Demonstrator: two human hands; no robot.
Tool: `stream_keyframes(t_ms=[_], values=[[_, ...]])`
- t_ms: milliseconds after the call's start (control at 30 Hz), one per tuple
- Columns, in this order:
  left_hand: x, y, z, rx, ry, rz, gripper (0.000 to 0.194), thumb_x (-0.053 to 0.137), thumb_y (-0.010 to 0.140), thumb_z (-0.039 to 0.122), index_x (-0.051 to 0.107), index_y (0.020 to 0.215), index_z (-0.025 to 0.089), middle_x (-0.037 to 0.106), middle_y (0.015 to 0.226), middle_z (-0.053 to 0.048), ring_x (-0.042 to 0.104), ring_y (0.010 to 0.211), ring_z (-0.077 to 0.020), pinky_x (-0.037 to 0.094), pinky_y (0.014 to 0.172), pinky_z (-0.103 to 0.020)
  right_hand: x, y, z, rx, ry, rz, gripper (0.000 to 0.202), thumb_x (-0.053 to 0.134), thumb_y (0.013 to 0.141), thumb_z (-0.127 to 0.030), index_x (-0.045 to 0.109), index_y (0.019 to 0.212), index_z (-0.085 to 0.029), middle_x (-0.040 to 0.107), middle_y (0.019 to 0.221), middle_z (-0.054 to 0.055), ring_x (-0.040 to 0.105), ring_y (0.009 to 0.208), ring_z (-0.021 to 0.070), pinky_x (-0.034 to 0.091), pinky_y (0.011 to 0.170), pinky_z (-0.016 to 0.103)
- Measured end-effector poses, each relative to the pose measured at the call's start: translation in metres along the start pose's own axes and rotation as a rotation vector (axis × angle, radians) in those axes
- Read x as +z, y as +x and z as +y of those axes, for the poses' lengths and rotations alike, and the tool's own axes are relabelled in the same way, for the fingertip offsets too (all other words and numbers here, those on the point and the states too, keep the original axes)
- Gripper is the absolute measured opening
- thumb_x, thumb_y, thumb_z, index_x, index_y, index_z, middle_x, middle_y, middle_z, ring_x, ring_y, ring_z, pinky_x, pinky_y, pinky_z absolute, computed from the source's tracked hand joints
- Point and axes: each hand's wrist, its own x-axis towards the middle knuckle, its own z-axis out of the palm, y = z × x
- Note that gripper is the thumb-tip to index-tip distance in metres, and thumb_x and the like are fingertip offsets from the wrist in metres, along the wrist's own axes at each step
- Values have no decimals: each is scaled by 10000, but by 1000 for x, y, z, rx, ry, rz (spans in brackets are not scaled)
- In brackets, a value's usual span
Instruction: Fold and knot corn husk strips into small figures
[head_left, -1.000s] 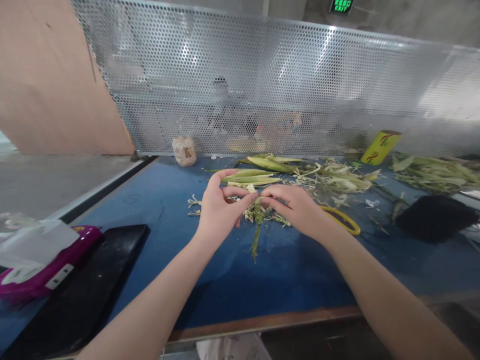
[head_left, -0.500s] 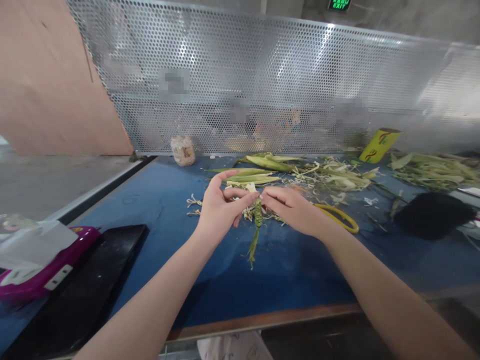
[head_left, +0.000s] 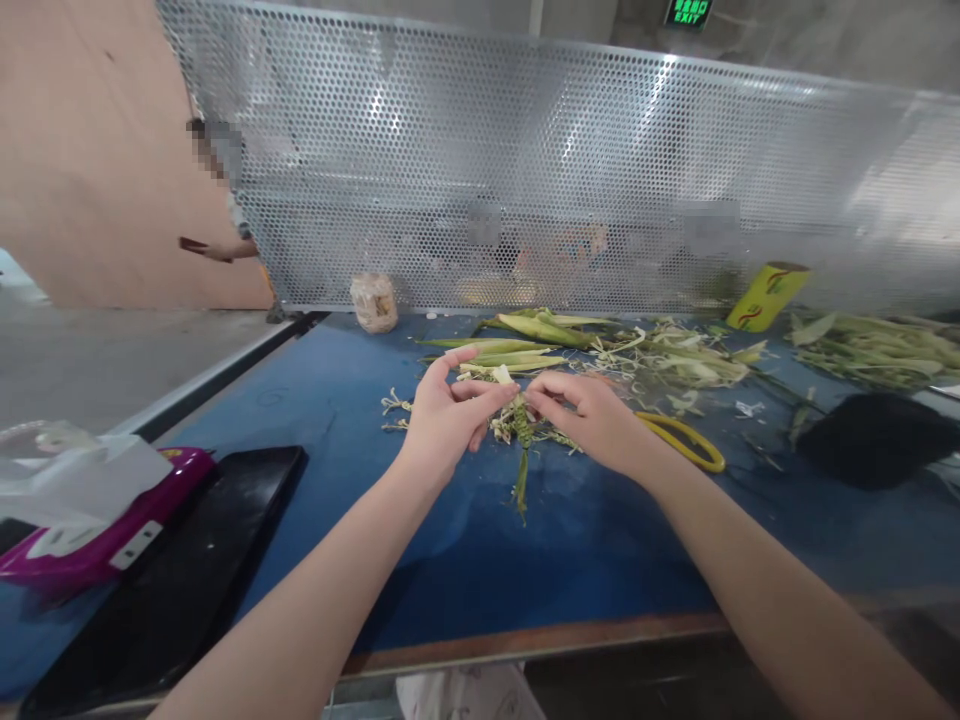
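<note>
Between my two hands hangs a braided strip of green corn husk [head_left: 523, 432], its loose tail pointing down toward the table's front. My left hand [head_left: 454, 410] pinches the pale upper end of the braid between thumb and fingers, the index finger raised. From the other side, my right hand [head_left: 576, 408] closes its thumb and fingertips on the same end. Small knotted husk pieces [head_left: 396, 402] lie left of my left hand. Whole green husks [head_left: 502, 355] rest just beyond my fingers.
Shredded husks [head_left: 675, 355] and a yellow cylinder [head_left: 769, 297] stand at the back right. A yellow ring [head_left: 701, 450] and black bundle [head_left: 877, 440] lie right. Left are a black tray [head_left: 225, 520] and a magenta device [head_left: 142, 530]. A perforated metal screen [head_left: 450, 130] closes the back.
Both hands keep their pinch on the braid, and its tail hangs slightly straighter. The view has shifted a little left, and a person's arm now shows beyond the screen's left edge.
</note>
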Motion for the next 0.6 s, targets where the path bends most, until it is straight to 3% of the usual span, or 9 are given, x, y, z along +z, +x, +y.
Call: stream_keyframes(t_ms=[133, 200, 333, 600], values=[[-1, 1, -1, -7, -11, 16, 531, 709, 610, 175, 435, 1063, 132, 587, 528, 70, 312, 243, -1, 217, 276, -155, 3, 1, 5, 72, 202, -3, 343, 306, 890, -381, 554, 745, -193, 577, 712, 31, 542, 669, 151, 426, 615, 285], [-2, 1, -3, -3, -11, 15, 535, 712, 608, 186, 432, 1061, 134, 582, 526, 73, 319, 245, -3, 217, 273, -154, 6, 2, 5, 115, 274, -49, 310, 369, 865, -413, 571, 794, -188, 592, 729, 33, 562, 680, 157, 436, 622, 291], [-3, 2, -6, -10, -9, -41, 538, 711, 617, 208, 427, 1068, 137, 596, 548, 61, 332, 250, -6, 236, 287, -158, 10, 3, 2, 141, 395, -98, 199, 512, 798, -347, 582, 854, -169, 623, 752, 29, 591, 715, 156, 443, 669, 290], [-5, 4, -7, -56, -59, -105, 581, 715, 619, 218, 426, 1116, 136, 629, 622, 23, 355, 265, -6, 240, 306, -169, 5, 1, -1, 168, 515, -117, 152, 523, 799, -288, 621, 820, -174, 640, 685, 2, 575, 654, 116, 412, 638, 254]])
